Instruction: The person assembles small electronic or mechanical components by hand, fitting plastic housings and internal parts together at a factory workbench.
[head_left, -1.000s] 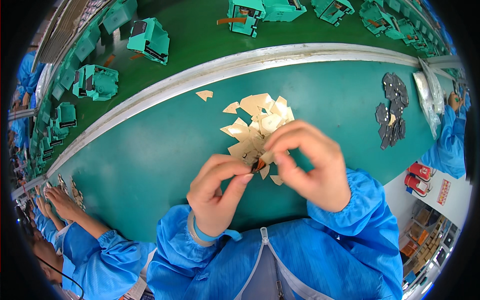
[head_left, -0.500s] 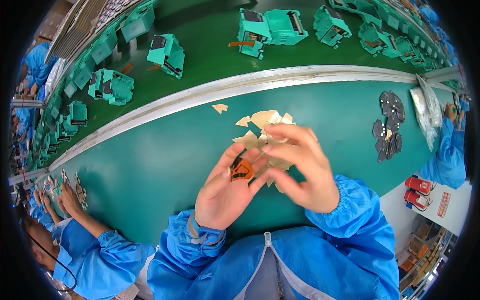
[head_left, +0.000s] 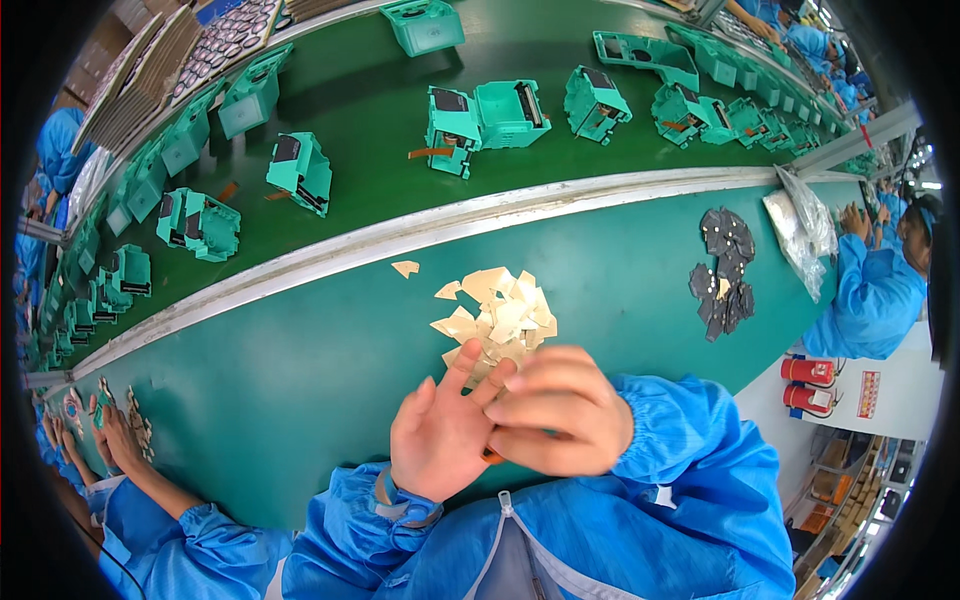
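Near the front of the green desk (head_left: 310, 370), left hand (head_left: 438, 442) turned palm up, fingers and thumb apart. Just beside, right hand (head_left: 565, 415), fingers bent and blurred, reaching across the left hand's fingers. Only a sliver of an orange piece (head_left: 490, 456) in sight: right by the inner edge of the left palm, under the right fingertips, the rest hidden behind them. Cannot tell whether clamped in the right fingers or merely lying against the left hand.

Just beyond both hands, a loose pile of cream pieces (head_left: 508, 318), its near edge partly covered by the fingertips. Off to the left of the pile, one lone cream piece (head_left: 405, 268). Well apart to the right, a heap of dark pieces (head_left: 728, 245), and past that, clear plastic bags (head_left: 795, 225). Along the far side, a pale metal rail (head_left: 340, 248); behind it, green housings (head_left: 510, 115) spread over a darker green surface (head_left: 370, 110).
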